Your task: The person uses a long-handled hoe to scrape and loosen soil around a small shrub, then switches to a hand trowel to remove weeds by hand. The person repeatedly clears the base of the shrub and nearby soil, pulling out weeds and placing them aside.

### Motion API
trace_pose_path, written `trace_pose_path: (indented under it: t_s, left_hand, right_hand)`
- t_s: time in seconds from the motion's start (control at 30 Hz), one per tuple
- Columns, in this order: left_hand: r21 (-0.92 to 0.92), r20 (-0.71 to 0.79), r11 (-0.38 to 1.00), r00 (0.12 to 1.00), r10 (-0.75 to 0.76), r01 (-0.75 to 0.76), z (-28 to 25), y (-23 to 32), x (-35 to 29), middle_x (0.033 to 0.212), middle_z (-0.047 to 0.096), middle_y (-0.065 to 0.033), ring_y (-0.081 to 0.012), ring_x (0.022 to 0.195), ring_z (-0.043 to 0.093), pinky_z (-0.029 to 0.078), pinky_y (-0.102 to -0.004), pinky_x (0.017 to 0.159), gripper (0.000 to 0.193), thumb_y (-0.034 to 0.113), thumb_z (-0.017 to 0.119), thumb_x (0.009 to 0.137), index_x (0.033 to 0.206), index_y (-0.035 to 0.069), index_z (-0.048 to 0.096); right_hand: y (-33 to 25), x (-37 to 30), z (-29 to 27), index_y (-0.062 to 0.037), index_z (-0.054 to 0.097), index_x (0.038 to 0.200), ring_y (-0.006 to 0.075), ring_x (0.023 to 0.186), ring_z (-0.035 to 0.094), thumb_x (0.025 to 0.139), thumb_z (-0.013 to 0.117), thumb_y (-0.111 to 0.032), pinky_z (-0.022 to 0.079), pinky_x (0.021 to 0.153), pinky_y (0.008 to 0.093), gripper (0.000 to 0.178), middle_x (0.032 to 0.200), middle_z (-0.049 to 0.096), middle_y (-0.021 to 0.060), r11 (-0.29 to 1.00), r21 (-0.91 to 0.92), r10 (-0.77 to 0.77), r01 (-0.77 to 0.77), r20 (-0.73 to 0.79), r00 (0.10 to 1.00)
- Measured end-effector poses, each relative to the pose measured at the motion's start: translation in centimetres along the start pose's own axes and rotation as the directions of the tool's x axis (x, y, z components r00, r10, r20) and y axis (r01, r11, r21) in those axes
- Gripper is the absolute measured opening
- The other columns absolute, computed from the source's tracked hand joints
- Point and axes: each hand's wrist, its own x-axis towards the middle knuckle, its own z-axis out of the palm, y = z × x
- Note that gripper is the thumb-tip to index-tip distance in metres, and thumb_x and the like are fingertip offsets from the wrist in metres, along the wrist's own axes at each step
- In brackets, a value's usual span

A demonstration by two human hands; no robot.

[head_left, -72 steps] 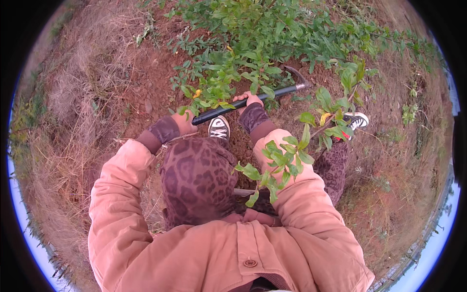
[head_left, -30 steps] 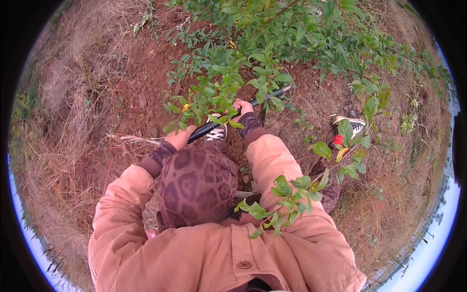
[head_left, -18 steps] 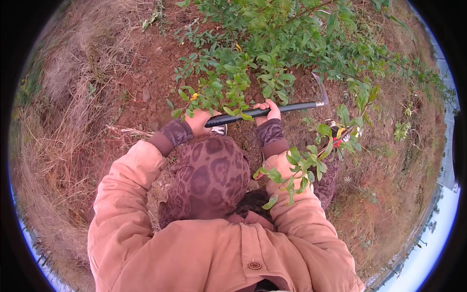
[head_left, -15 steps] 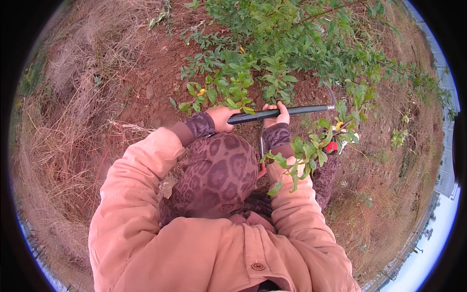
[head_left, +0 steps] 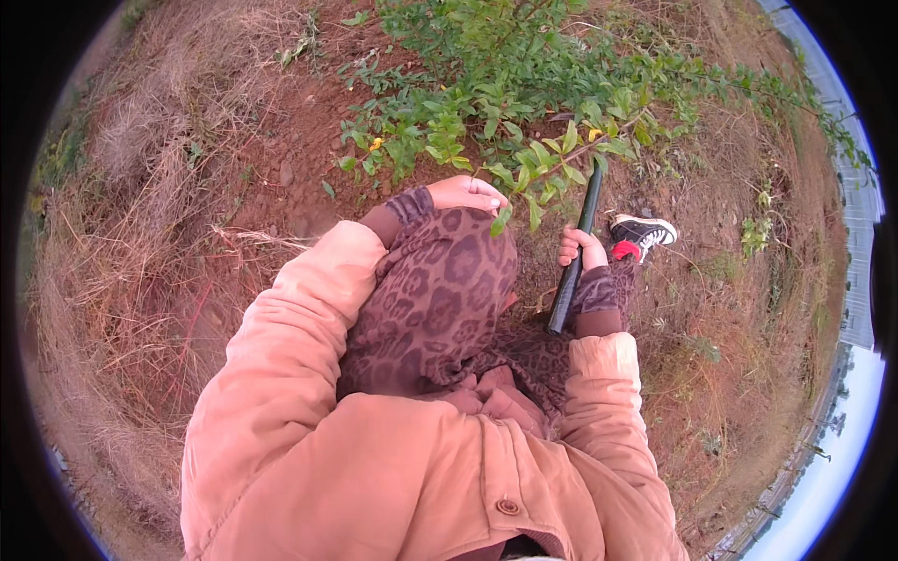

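My right hand [head_left: 584,250] is wrapped round the dark green handle of a sickle [head_left: 588,201], which stands slanted with its butt end toward my lap. Leaves hide the upper end of the tool, so its blade does not show. Over my raised knee, covered in leopard-print cloth [head_left: 447,280], lies my left hand [head_left: 470,194]. Its fingers stretch to the right, and no tool is in them. Beside those fingertips hangs a leafy branch [head_left: 547,173] of the green shrub [head_left: 486,84].
Bare reddish soil [head_left: 290,150] lies under the shrub's left side. Dry grass [head_left: 140,252] spreads along the left. My dark sneaker [head_left: 644,232] with a white sole is on the ground at right, with red cloth above it. Small weeds [head_left: 756,236] grow farther right.
The left hand has let go of the sickle handle and come to rest over the knee. My right hand has moved right and nearer, turning the sickle from level to steeply slanted.
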Motion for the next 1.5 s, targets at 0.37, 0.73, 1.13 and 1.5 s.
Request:
trace_pose_path:
  t_s: [0.37,0.73,1.13,1.5]
  left_hand:
    - [-0.192,-0.316,0.979,0.941,-0.12,0.06,1.7,5.2,-5.6,0.09,0.058,-0.0058,-0.0132,0.083,0.055,0.045,-0.027,0.075,0.037,0.031,0.048,0.087,0.104,-0.001,0.055]
    - [-0.201,-0.522,0.972,0.826,-0.211,0.121,2.8,6.9,-6.5,0.088,0.06,-0.0077,-0.0139,0.077,0.057,0.048,-0.0263,0.07,0.032,0.026,0.052,0.085,0.099,-0.002,0.057]
    - [-0.338,-0.538,0.932,0.785,-0.307,0.133,3.2,7.1,-5.7,0.086,0.059,-0.0069,-0.0149,0.078,0.057,0.048,-0.0273,0.072,0.031,0.026,0.051,0.086,0.098,-0.002,0.057]
    - [-0.329,-0.501,0.939,0.824,-0.265,0.102,3.2,7.2,-5.7,0.086,0.06,-0.0092,-0.0179,0.077,0.058,0.049,-0.0285,0.07,0.03,0.024,0.052,0.085,0.098,-0.003,0.057]
  right_hand:
    - [-0.1,5.9,2.8,-0.004,0.04,0.064,0.0152,0.038,0.042,0.068,0.055,0.004,0.036,0.035,0.032,0.017,0.05,0.042,0.0048,0.98,-0.199,-0.035,0.03,-0.018,0.999]
    - [4.4,4.5,0.9,-0.0011,0.042,0.065,0.0211,0.036,0.046,0.071,0.056,0.001,0.042,0.034,0.0361,0.015,0.047,0.045,0.0093,0.938,-0.311,-0.165,0.151,-0.02,0.986]
    - [4.3,3.7,2.0,0.0,0.034,0.1,0.0167,0.037,0.045,0.068,0.053,0.003,0.039,0.032,0.0327,0.037,0.05,0.044,0.0075,0.896,-0.41,-0.226,0.172,-0.085,0.971]
    - [0.3,3.2,1.7,0.0037,0.033,0.105,0.019,0.041,0.051,0.073,0.055,-0.001,0.044,0.035,0.0337,0.04,0.054,0.049,0.0099,0.749,-0.661,-0.077,0.034,-0.036,0.996]
